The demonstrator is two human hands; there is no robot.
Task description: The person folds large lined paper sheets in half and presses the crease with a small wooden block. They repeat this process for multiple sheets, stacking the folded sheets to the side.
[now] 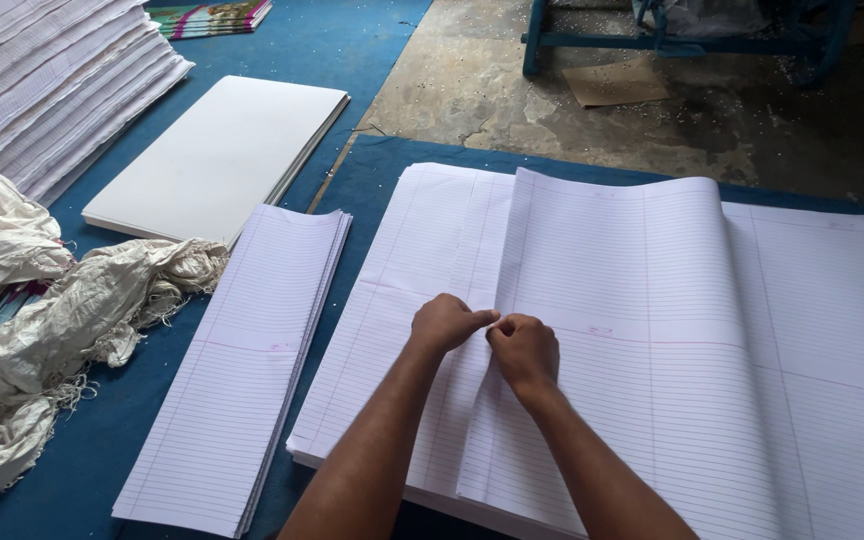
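A big pile of white ruled paper sheets (792, 350) lies flat on the blue mat in front of me. The top sheet (612, 270) is doubled over from the left, its folded edge running down the middle and its far end bulging up. My left hand (447, 323) and my right hand (524, 348) meet at that folded edge, fingers curled and pinching the paper, knuckles almost touching.
A narrow stack of folded ruled sheets (242, 370) lies to the left. Beyond it sits a pile of plain white board (217, 155), and a tall paper stack (52, 80) stands far left. Crumpled white sacking (42, 320) lies at the left edge. A blue metal frame (672, 40) stands on bare concrete.
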